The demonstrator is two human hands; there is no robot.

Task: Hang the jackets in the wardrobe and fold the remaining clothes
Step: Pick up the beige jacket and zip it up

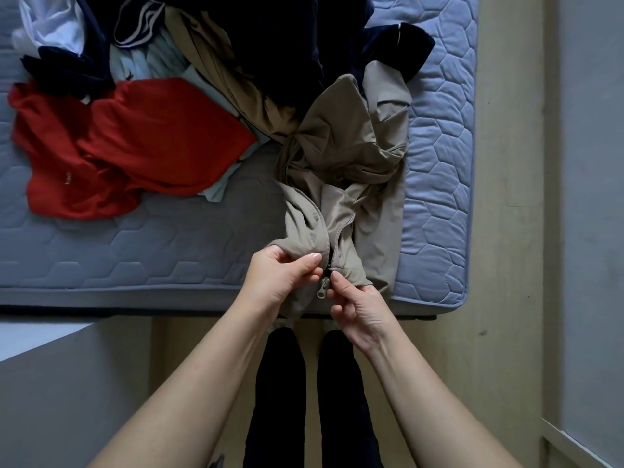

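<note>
Lying crumpled on the blue quilted mattress [435, 163] at centre right of the frame, the beige jacket [341, 157] is held by its lower front edge at the bed's near side, where the two halves of its open zip are kept close together. The hem on the slider's side is pinched between the thumb and curled fingers of the left hand [280, 282], just left of centre, and the zip slider [325, 286] is seen hanging below that pinch. The opposite zip end is nipped between thumb and forefinger of the right hand [358, 305], just beside the slider; whether the pin is seated cannot be told. The fabric is judged thin, soft and light, probably somewhat slick, so it will slump wherever it is not supported; little force is called for, but the zip tape should be kept taut. For hanging, a hold is best taken at the collar or shoulders, which are lost among the folds above. A red garment [152, 136] is spread at the left, and a heap of dark and tan clothes [287, 45] is piled along the top.
</note>
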